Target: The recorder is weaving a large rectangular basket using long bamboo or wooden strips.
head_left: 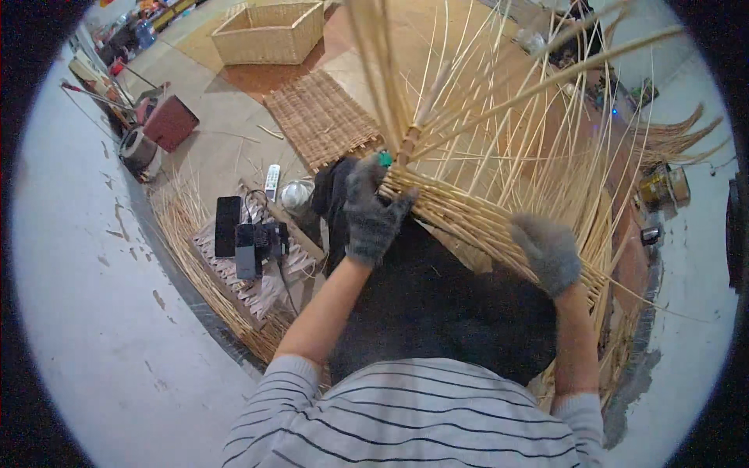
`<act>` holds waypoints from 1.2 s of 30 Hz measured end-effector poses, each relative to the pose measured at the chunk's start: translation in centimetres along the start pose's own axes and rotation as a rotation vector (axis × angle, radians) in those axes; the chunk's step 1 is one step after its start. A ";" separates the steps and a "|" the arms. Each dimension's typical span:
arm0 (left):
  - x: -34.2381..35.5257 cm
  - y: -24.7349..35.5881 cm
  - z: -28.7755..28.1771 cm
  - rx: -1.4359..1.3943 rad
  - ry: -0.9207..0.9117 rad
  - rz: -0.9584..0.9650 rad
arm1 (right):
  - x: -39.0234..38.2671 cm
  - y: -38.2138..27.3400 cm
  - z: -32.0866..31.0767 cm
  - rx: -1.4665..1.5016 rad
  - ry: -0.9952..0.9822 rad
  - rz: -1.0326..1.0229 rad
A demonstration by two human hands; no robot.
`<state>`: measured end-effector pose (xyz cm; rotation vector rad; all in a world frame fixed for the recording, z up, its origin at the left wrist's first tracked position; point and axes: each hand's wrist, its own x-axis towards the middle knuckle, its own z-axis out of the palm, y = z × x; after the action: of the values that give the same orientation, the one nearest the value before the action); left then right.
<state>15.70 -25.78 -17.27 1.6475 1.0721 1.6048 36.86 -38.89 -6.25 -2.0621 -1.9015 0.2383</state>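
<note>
A partly woven wicker panel (468,218) slants across my lap, its long loose canes (515,125) fanning upward and to the right. At its left corner my left hand (370,209), in a grey glove, is closed on the woven edge, thumb lying across the weave. Something small and green (385,159) shows by its fingertips. My right hand (548,253), also gloved, is against the right part of the weave. Motion smears its fingers, so their grip cannot be made out. A black cloth (437,304) covers my lap under the panel.
A rectangular wicker basket (269,35) stands at the far left, with a flat woven mat (324,117) nearer. Phones (227,226), a white remote (272,181) and bundled canes (187,234) lie to my left. White walls (86,312) rise on both sides.
</note>
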 end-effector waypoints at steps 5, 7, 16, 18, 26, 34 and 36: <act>2.0 -3.7 1.7 -0.020 -0.105 0.042 | 13.8 -14.5 5.0 -0.473 0.246 -0.117; 3.1 -4.2 1.9 -0.024 -0.159 -0.047 | 16.7 -14.6 6.1 -0.556 0.271 -0.181; 3.3 -6.2 0.7 -0.029 -0.106 -0.015 | 16.4 -13.7 7.8 0.105 0.205 -0.438; 4.1 -6.1 0.0 -0.074 -0.339 -0.092 | 16.0 -15.1 5.8 0.373 0.115 -0.424; 10.5 -10.5 7.2 -0.889 -0.626 -0.083 | 6.2 -13.0 6.7 1.002 0.402 -0.057; 9.0 -5.1 4.3 -1.386 -0.496 -0.691 | 5.8 2.9 9.7 1.768 0.247 0.651; 7.8 -5.1 2.6 -0.547 -0.579 -0.296 | 5.9 3.5 10.0 1.916 0.167 0.542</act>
<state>17.11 -16.26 -17.96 1.3650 0.4858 1.0057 37.34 -32.02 -16.20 -0.9316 -0.2604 1.2677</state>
